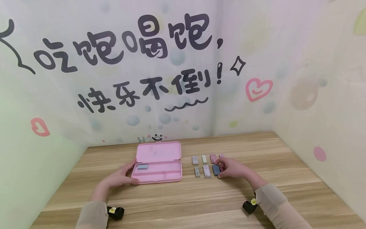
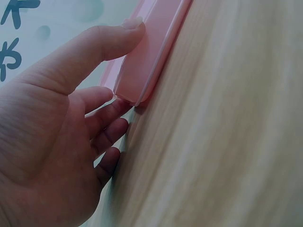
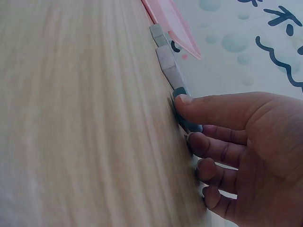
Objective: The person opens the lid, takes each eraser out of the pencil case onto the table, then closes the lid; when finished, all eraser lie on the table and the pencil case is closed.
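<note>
A pink pencil case lies with its lid raised toward the wall. My left hand grips the case's left end, thumb at the near corner and fingers farther back. Inside, a pale blue block sits in the long back compartment. To the right, my right hand pinches a dark blue rectangular block between thumb and fingers; the right wrist view shows the thumb on this block, close to the tabletop. Part of the block is hidden by the fingers.
Other small blocks stand in two rows between case and right hand: grey, pale green, pink, speckled green, lilac and a purple one partly behind the fingers. A printed wall borders the wooden table.
</note>
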A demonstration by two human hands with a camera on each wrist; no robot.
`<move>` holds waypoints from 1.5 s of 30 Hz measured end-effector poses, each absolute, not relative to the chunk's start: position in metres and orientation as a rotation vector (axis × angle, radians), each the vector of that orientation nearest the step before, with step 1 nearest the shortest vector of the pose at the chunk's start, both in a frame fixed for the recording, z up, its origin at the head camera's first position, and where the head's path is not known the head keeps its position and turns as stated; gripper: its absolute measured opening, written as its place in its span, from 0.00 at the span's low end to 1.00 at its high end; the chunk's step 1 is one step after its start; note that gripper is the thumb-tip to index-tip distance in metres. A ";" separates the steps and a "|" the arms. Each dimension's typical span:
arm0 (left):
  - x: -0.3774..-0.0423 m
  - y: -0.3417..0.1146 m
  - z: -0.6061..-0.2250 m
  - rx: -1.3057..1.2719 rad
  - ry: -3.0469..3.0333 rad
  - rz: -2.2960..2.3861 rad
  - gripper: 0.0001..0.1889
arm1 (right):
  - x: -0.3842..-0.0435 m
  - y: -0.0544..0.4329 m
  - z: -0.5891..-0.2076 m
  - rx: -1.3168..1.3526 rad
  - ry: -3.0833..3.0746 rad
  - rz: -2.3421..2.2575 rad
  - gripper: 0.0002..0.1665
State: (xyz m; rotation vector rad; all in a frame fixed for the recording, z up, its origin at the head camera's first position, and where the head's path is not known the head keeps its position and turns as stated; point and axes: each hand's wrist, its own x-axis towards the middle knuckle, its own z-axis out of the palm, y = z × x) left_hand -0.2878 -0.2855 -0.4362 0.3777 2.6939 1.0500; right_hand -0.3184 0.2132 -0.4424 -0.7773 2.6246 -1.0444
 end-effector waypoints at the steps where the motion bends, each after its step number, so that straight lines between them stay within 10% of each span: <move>1: -0.288 -0.286 -0.436 0.377 2.695 1.048 0.55 | -0.318 0.213 -0.443 -0.781 2.626 -1.042 0.24; 45: -0.288 -0.287 -0.439 0.413 2.708 1.052 0.55 | -0.325 0.176 -0.407 -0.845 2.628 -0.923 0.26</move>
